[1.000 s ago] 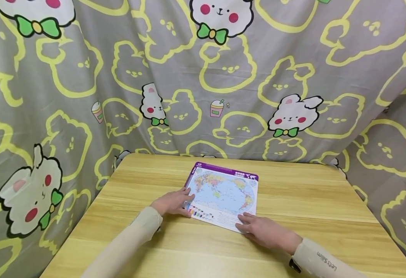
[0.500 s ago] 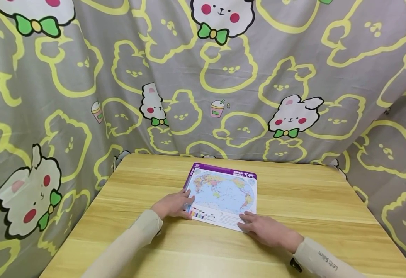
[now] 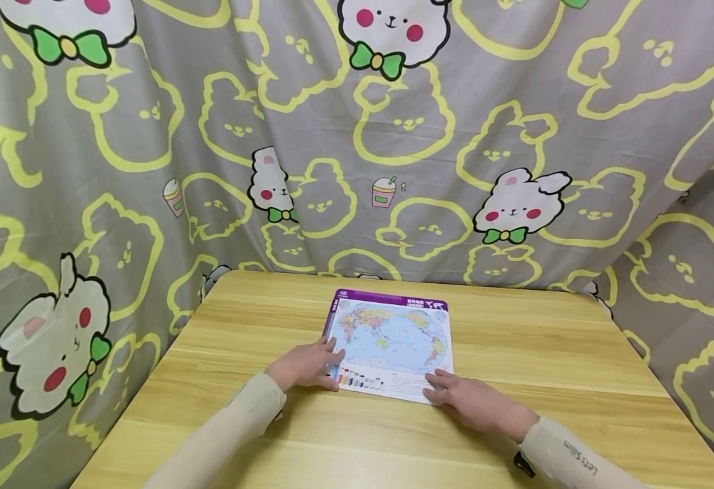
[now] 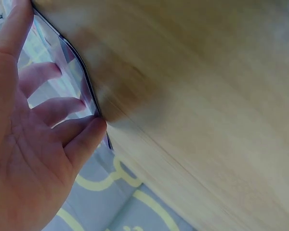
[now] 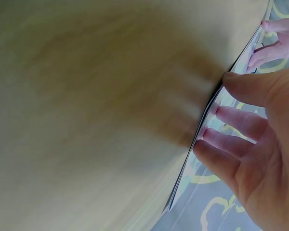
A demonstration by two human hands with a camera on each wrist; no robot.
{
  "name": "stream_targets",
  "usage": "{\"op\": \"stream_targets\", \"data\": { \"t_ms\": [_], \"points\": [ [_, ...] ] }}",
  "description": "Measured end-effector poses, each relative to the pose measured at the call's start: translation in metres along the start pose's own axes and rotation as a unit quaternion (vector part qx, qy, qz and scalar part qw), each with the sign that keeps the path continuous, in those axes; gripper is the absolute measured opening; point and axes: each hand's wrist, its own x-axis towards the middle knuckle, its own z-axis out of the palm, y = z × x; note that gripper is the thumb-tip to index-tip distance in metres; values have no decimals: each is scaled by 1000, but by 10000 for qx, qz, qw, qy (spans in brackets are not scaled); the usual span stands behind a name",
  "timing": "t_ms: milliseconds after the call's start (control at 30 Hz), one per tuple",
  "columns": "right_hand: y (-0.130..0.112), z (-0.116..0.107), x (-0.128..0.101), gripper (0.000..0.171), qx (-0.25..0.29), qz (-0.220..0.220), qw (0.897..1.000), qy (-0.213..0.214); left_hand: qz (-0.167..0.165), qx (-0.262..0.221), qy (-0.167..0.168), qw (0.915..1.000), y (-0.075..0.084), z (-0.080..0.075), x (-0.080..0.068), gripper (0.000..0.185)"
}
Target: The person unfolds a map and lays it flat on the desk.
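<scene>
World map sheet: turned slightly since a second ago, its far edge swung toward the left-hand side and its near edge now running straighter across between the two hands.
Left hand: a touch nearer the wearer than a second ago, spread and loosely relaxed at the sheet's near left corner; in the left wrist view its fingers rest against the sheet, with the thumb also at its edge.
Right hand: also relaxed, fingers lightly bent, touching the near right corner; the right wrist view shows thumb and fingertips along the sheet's thin dark edge. Neither hand is wrapped around anything.
Print between the hands: a purple band with white lettering along the side farthest from the hands, coloured continents on pale blue below it, a row of small coloured blocks beside the left thumb and lines of text toward the right fingers, too small to read.
Pale sleeves: the left sleeve behind the left hand, the lettered right sleeve behind the right.
Wood-grain table: under the sheet, stretching beyond both hands.
Cartoon-bear-and-rabbit curtain: gray, yellow-outlined, hanging past the table's far edge, ahead of the hands.
</scene>
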Motion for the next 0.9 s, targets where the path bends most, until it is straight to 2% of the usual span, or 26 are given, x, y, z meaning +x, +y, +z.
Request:
{"op": "stream_targets", "data": {
  "t_ms": [133, 400, 900],
  "points": [
    [3, -1, -2, 39, 48, 207, 9997, -111, 55, 32, 23, 10000, 3, -1, -4, 77],
    [9, 0, -5, 42, -14, 198, 9998, 6, 85, 54, -20, 9999, 10, 3, -9, 76],
    [21, -1, -3, 34, 195, 474, 9986, 121, 168, 166, 16, 9997, 25, 6, -16, 75]
  ]
}}
